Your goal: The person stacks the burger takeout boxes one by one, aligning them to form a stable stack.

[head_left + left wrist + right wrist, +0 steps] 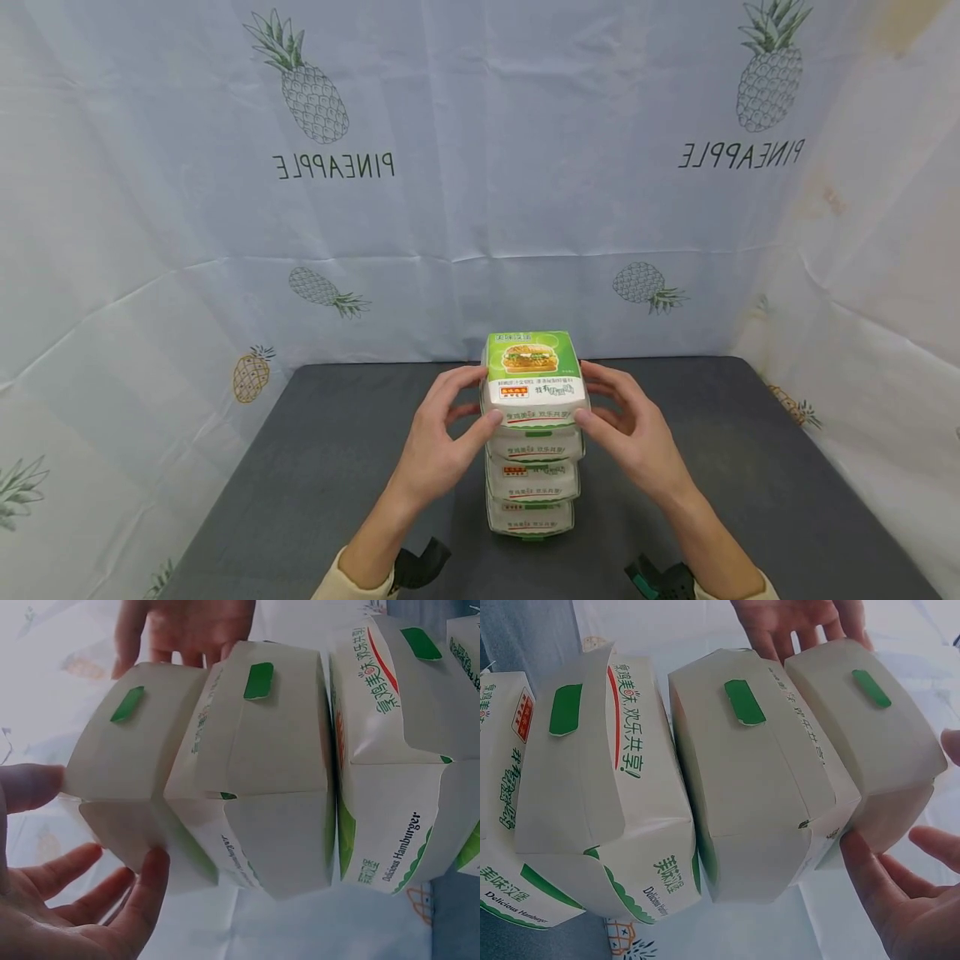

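A stack of several white and green paper hamburger boxes stands on the dark table. My left hand (442,437) holds the left side of the top hamburger box (534,383), thumb at its front corner and fingers along the side. On the opposite side, my right hand (637,433) grips the same box in a matching way. Its lid carries a burger picture. Directly beneath sits the second box (536,446), with the third box (534,483) and bottom box (529,518) under that. In the left wrist view, the top box (135,735) sits slightly tilted against the one below.
The dark table (352,467) extends to both sides of the stack. A pale cloth (495,200) printed with pineapples hangs behind the table and along its sides. Black wrist straps (420,565) show near the front edge of the head view.
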Demonstrator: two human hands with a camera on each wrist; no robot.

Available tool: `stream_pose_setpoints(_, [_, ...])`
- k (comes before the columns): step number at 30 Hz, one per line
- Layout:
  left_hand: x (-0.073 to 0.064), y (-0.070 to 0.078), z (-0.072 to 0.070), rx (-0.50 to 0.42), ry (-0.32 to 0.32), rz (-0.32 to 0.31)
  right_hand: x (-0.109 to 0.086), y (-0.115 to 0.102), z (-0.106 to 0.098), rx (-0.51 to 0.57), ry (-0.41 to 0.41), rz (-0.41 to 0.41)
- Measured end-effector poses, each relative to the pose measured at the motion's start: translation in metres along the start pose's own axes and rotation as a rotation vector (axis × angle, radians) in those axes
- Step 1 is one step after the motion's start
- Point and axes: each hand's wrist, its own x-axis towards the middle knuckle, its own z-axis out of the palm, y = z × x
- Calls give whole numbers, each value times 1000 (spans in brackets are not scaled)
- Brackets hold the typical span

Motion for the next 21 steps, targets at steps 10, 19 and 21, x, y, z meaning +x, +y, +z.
stream_pose_setpoints(10, [-1, -3, -1, -11, -3, -8, 1, 2, 0, -13, -2, 51])
stream_pose_setpoints(19, [1, -4, -3, -13, -22, 6, 3, 5, -1, 20, -44, 51])
stream_pose_setpoints(21, [1, -5, -4, -9, -30, 0, 4, 5, 0, 23, -44, 45])
